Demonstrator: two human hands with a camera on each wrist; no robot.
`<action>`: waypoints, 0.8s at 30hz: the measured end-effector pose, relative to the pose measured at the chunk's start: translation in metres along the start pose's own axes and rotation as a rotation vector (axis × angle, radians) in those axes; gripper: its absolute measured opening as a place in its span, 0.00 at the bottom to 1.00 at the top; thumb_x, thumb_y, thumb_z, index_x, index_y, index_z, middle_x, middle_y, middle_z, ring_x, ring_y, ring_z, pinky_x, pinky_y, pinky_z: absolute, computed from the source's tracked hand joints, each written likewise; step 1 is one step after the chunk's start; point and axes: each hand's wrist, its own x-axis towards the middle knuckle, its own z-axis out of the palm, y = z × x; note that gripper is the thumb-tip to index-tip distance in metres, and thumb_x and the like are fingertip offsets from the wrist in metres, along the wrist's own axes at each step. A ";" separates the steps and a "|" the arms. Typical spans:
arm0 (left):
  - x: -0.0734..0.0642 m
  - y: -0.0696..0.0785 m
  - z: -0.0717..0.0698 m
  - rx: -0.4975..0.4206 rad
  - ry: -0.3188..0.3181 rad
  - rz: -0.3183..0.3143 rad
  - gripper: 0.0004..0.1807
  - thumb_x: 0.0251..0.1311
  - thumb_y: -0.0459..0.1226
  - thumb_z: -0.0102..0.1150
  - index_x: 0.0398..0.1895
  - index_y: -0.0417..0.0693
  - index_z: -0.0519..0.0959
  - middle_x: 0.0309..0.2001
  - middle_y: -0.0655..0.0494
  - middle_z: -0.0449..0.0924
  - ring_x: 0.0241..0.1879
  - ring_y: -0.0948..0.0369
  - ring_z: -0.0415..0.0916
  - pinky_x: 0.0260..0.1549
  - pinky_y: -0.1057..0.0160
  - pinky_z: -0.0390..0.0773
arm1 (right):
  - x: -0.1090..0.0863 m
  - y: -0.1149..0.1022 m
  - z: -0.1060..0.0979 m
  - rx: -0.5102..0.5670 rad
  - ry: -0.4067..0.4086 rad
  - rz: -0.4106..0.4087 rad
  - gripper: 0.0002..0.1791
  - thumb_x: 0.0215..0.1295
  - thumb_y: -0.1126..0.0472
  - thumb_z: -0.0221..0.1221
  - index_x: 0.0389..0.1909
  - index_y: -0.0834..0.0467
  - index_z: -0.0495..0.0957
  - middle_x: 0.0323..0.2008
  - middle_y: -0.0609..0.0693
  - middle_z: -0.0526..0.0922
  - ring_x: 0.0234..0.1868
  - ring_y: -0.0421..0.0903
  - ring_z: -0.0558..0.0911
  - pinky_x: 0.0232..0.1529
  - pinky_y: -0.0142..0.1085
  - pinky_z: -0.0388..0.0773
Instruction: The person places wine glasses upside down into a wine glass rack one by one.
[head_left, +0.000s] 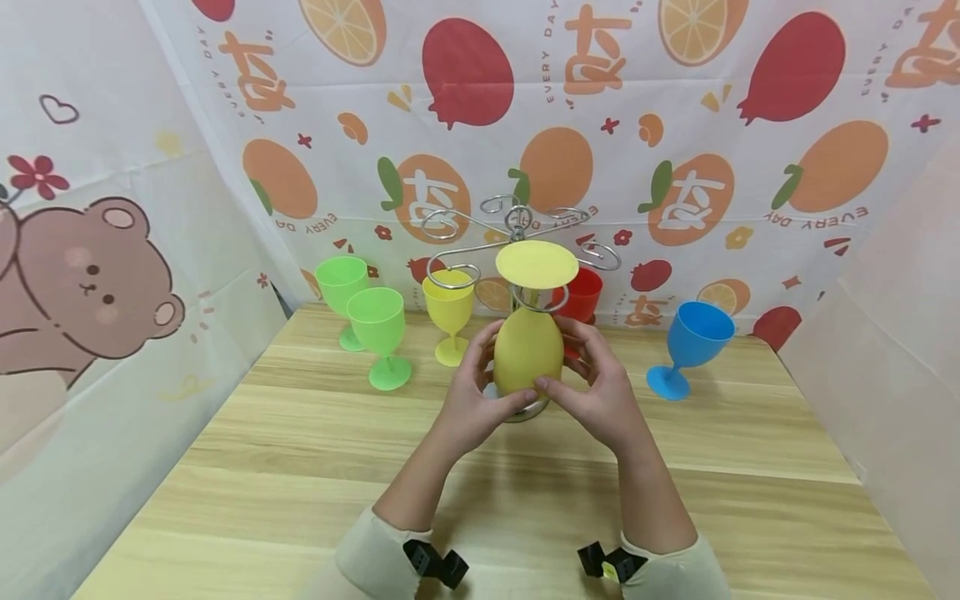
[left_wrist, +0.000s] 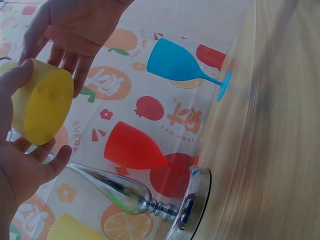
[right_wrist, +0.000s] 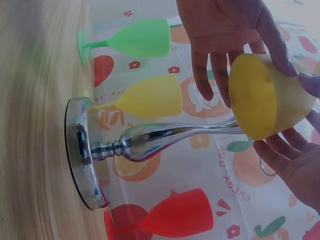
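Both hands hold a yellow goblet [head_left: 528, 354] upside down by its bowl, foot uppermost. My left hand [head_left: 483, 396] grips its left side and my right hand [head_left: 603, 392] its right side, with the thumbs nearly meeting in front. The goblet's open mouth faces down, as both wrist views show. A curled hook of the silver rack [head_left: 517, 237] lies at the stem, just under the foot; whether it encloses the stem I cannot tell. Behind the hands, the rack's post [right_wrist: 160, 137] rises from a round base [left_wrist: 192, 205].
Two green goblets [head_left: 377, 321] and another yellow goblet [head_left: 448, 308] stand upright at the back left. A red goblet [head_left: 581, 296] is behind my right hand, and a blue goblet [head_left: 697, 337] stands farther right. Printed cloth hangs behind the wooden table [head_left: 300, 467].
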 end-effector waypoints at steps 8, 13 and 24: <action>0.000 -0.001 -0.001 0.038 0.007 0.035 0.49 0.50 0.33 0.75 0.73 0.68 0.59 0.69 0.64 0.63 0.66 0.55 0.64 0.59 0.45 0.73 | 0.001 -0.001 -0.002 0.007 -0.004 -0.005 0.42 0.53 0.70 0.70 0.69 0.51 0.65 0.65 0.46 0.71 0.62 0.51 0.77 0.59 0.34 0.76; -0.001 0.000 -0.001 0.094 0.017 0.029 0.50 0.50 0.35 0.75 0.75 0.62 0.58 0.70 0.61 0.61 0.66 0.56 0.62 0.58 0.44 0.74 | 0.001 0.001 -0.004 0.008 -0.008 0.014 0.43 0.53 0.70 0.71 0.69 0.51 0.64 0.66 0.46 0.71 0.62 0.51 0.77 0.60 0.34 0.76; -0.003 0.001 0.001 0.138 0.032 0.007 0.52 0.50 0.37 0.76 0.76 0.66 0.56 0.68 0.57 0.60 0.67 0.56 0.61 0.58 0.45 0.75 | 0.001 0.004 -0.006 -0.002 -0.017 0.049 0.44 0.53 0.68 0.71 0.70 0.53 0.61 0.67 0.47 0.70 0.62 0.52 0.76 0.60 0.41 0.76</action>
